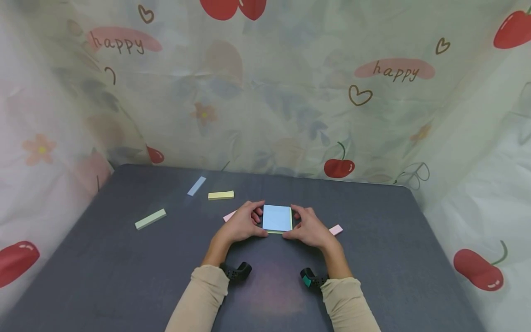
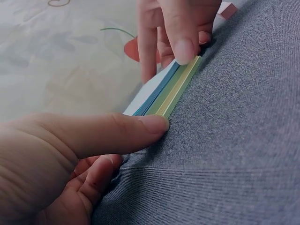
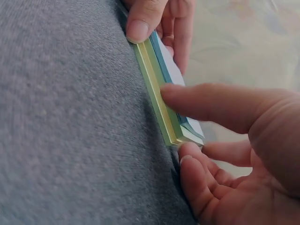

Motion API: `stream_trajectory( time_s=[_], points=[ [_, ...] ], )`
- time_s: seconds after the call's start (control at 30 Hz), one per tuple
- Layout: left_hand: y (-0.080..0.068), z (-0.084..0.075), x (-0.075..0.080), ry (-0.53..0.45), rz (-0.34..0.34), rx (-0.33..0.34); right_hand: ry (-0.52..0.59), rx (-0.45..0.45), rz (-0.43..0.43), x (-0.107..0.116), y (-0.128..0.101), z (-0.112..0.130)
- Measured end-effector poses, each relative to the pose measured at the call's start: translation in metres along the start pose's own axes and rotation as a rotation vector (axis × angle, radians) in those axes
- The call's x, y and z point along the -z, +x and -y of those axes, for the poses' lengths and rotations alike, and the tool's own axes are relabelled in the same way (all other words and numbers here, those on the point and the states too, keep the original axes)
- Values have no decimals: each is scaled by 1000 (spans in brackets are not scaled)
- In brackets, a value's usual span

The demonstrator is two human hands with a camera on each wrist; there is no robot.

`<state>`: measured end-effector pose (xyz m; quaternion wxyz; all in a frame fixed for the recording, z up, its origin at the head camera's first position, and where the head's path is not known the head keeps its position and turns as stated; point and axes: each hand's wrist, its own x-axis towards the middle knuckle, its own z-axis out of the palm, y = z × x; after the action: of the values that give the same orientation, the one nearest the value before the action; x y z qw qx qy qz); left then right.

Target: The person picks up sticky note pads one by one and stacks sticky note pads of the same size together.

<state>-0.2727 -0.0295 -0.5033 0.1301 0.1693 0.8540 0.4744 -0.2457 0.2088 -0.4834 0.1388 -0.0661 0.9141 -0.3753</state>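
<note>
A square stack of sticky notes (image 1: 277, 217) with a pale blue top lies on the dark grey table (image 1: 124, 276). Its edge shows blue, green and yellow layers (image 2: 171, 89) (image 3: 159, 89). My left hand (image 1: 253, 222) holds the stack's left side, thumb (image 2: 140, 125) against the near edge and fingers curled along the side. My right hand (image 1: 297, 224) holds the right side the same way, thumb (image 3: 197, 101) pressed on the near edge. In the left wrist view the right hand's thumb (image 2: 180, 44) sits at the stack's far corner.
Narrow note pads lie around: a blue one (image 1: 196, 186), a yellow one (image 1: 221, 195), a green one (image 1: 150, 219), and pink ones by each hand (image 1: 229, 216) (image 1: 336, 229). A patterned curtain (image 1: 265, 92) hangs close behind and beside the table.
</note>
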Motion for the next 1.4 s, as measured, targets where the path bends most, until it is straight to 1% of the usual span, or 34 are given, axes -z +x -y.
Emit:
stream_trajectory(
  time_s=[0.1,0.33,0.63,0.93,1.23,1.4],
  points=[
    [-1,-1,1,-16,-4,7,-18,5,-9,-2,1,3],
    [-2,-2,1,-7,-13,10,-26,-6,-11,-4,2,6],
    [0,-3,0,18,-10,-1,-65,29,-19,-3,3,7],
    [-1,-3,-4,39,-10,6,-75,2,-16,-4,2,5],
    [0,-5,-6,94,3,1,-112,-4,18,1,4,7],
    [2,-4,-10,147,-1,-9,-128,-3,36,1,7,6]
  ],
)
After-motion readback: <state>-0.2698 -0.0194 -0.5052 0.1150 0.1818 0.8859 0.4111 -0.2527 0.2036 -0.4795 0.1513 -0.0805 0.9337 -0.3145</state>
